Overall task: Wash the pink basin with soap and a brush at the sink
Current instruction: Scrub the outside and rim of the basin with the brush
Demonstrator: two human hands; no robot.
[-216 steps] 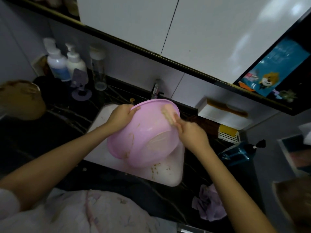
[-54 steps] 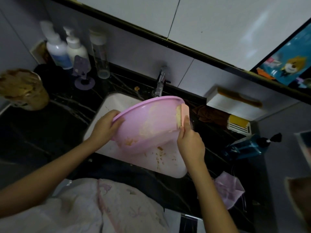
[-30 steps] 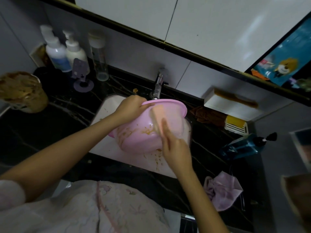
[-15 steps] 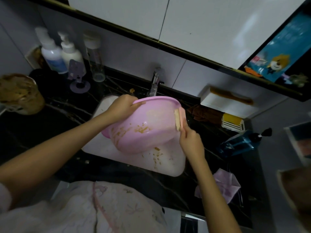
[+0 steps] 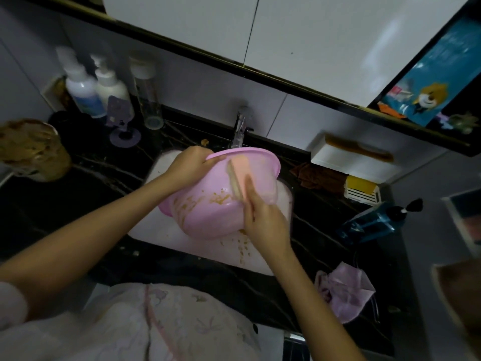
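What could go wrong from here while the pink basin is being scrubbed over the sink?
The left hand grips the tilted pink basin by its rim alone; pushed by the brush in the right hand, it might slip into the sink. Brushing could also flick the brown residue onto the black counter.

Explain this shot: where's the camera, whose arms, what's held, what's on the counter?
No machine here: a person wears one wide-angle camera on the head, looking down at both bare hands, so this is the only view. The left hand grips the rim of the pink basin, tilted over the white sink below the tap. The right hand holds a brush against the basin's outer wall, which carries brown smears. On the dark counter: pump bottles at back left, a blue bottle lying on its side at right, and a crumpled pink cloth near the front.
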